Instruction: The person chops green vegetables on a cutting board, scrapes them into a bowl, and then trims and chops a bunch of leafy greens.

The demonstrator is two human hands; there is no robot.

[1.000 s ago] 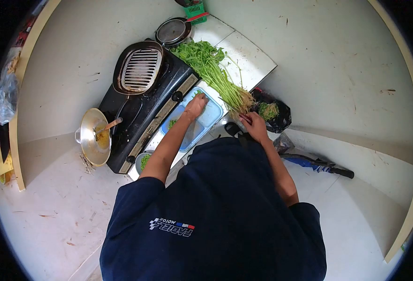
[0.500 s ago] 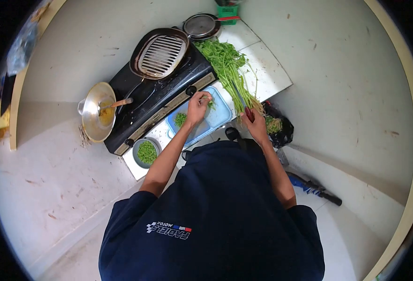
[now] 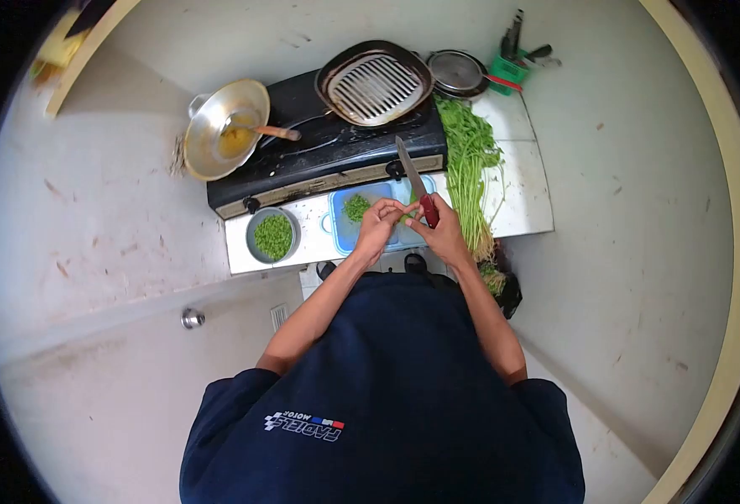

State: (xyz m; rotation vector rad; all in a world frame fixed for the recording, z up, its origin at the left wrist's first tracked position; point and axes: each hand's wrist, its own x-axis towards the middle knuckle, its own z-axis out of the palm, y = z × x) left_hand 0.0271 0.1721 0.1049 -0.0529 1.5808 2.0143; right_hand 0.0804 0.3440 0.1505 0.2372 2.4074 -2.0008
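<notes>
Inspector: Surface and room, item by item.

Recorder: White tiled counter (image 3: 525, 206) against a pale, scuffed wall. Black stove (image 3: 328, 164) at the back. On the stove: ribbed grill pan (image 3: 376, 80), and a wok (image 3: 219, 126) on the left end holding yellow liquid and a wooden spoon (image 3: 276, 132). Behind the pan: small lidded pot (image 3: 458, 71) and green basket (image 3: 511, 69) of utensils. Blue cutting board (image 3: 346, 242) lies in front of the stove with a pile of chopped greens (image 3: 355, 207) on it. Bowl (image 3: 273, 236) of chopped greens sits just left of the board. Long bunch of greens (image 3: 470, 164) lies along the right of the board, roots toward the person.

Inspector: Hands?

Recorder: Both are raised together over the board. Right hand (image 3: 444, 237) is wrapped around the red handle of the knife (image 3: 414, 186); the blade points away, over the front edge of the stove.

Inspector: Left hand?

Recorder: Left hand (image 3: 380, 225) has its fingers curled, tips touching the right hand beside the knife handle. Whether it pinches anything cannot be told.
</notes>
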